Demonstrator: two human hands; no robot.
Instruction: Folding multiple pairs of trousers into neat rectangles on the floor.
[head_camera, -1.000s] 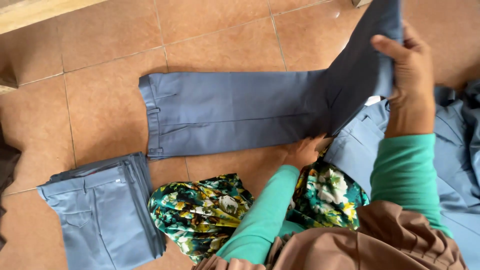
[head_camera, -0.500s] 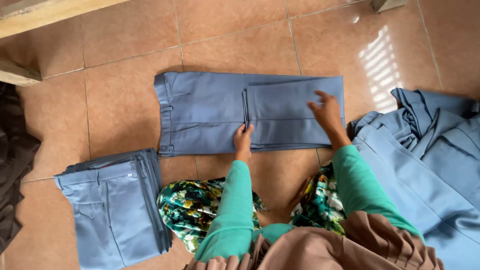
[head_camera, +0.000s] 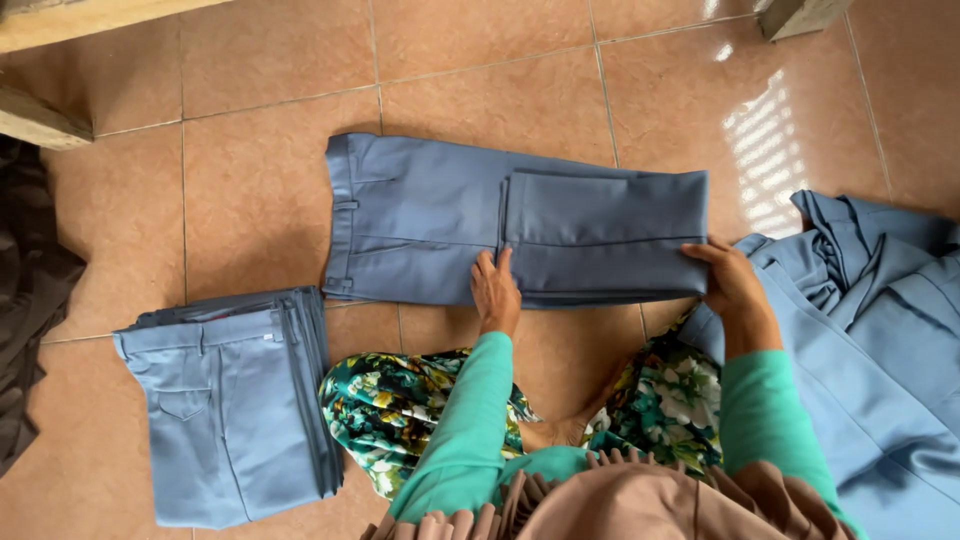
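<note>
A pair of blue-grey trousers lies flat on the tiled floor, waistband to the left, its legs folded back over the middle. My left hand presses flat on the near edge of the fold, fingers together. At the fold's right end, my right hand grips the doubled fabric. Both arms wear green sleeves.
A folded stack of the same blue-grey trousers sits at the lower left. A loose heap of blue-grey garments lies to the right. Dark cloth lies at the left edge, wooden beams at the top left. Floral fabric covers my lap.
A second ago my right hand held the trouser legs up in the air; it has laid them over the upper part, then slid back to the fold's right end.
</note>
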